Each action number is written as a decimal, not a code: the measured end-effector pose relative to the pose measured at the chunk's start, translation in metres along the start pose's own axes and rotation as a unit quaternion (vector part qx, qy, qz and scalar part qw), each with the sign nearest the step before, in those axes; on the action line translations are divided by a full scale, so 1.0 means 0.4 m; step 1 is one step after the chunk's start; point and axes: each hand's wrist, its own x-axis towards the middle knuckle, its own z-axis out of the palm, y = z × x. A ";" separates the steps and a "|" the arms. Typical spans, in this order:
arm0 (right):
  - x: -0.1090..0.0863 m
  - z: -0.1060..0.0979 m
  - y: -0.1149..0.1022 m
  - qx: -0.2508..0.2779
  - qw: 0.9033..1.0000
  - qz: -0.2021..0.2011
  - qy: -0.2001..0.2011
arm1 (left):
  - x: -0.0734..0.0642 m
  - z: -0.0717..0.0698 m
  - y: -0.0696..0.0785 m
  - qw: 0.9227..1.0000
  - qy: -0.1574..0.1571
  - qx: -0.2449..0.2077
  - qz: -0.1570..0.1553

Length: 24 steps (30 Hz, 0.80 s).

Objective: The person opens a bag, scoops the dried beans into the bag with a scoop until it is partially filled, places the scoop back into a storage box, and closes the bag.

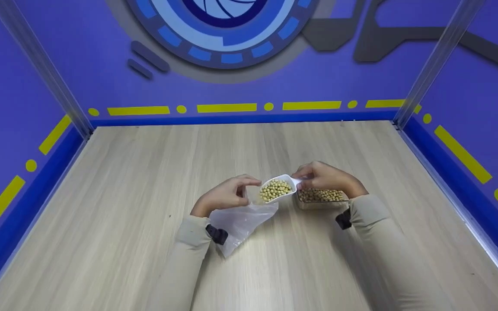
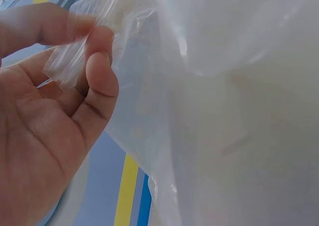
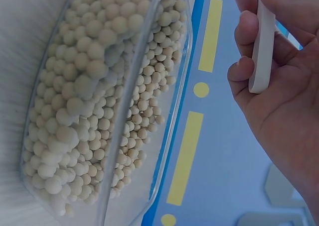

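Between the hands in the head view is a white scoop (image 1: 293, 183), its bowl filled with pale round beads (image 1: 276, 190). My right hand (image 1: 324, 176) grips the scoop's handle (image 3: 263, 49), fingers curled round it in the right wrist view. A clear plastic zip bag (image 1: 242, 224) hangs from my left hand (image 1: 225, 194); thumb and fingers pinch its top edge in the left wrist view. The scoop's front edge is at the bag's mouth. Below my right hand stands a clear container (image 1: 320, 204) holding many similar beads (image 3: 94, 111).
The pale wood-grain table (image 1: 145, 181) spreads out around the hands. Blue panels with yellow dashes (image 1: 226, 108) rise along its back and both sides. A dark camera strap (image 1: 217, 234) sits on the left wrist, another (image 1: 343, 219) on the right.
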 end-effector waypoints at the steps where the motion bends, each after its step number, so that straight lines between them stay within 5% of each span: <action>1: 0.000 0.000 0.000 0.000 1.000 0.000 0.000 | 0.000 0.000 0.001 1.000 0.000 0.000 -0.001; 24: -0.004 -0.007 -0.024 -0.026 1.000 0.018 0.002 | -0.004 0.000 0.003 1.000 0.008 0.003 0.000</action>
